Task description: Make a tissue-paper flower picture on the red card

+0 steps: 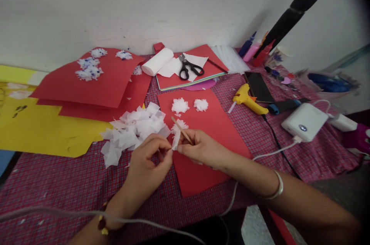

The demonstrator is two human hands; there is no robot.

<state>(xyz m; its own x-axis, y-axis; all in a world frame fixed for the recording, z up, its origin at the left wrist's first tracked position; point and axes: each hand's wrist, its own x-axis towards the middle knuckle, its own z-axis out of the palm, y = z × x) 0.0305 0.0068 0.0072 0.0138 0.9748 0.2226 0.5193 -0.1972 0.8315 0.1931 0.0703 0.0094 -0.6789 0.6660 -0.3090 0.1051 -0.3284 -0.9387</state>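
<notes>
My left hand (150, 162) is closed, thumb and forefinger pinching the edge of a small piece of white tissue paper (175, 141). From the other side my right hand (199, 146) holds a thin wooden stick (182, 130) slantwise, its fingers also at the tissue piece. Both hands meet over the left edge of a red paper sheet (202, 175). On that sheet sit white tissue puffs, one (180, 105) and another (201, 105) beyond the hands, and a third (179, 124) partly hidden behind the stick. A heap of cut tissue squares (135, 127) lies just left of the sheet.
Red sheets with blue-specked puffs (86, 90) rest on yellow paper (52, 133) at left. Black scissors (187, 68) and a tissue roll (158, 62) lie at the back. Rightward are a yellow glue gun (247, 99), a phone (259, 87) and a white power bank (305, 121) with cables.
</notes>
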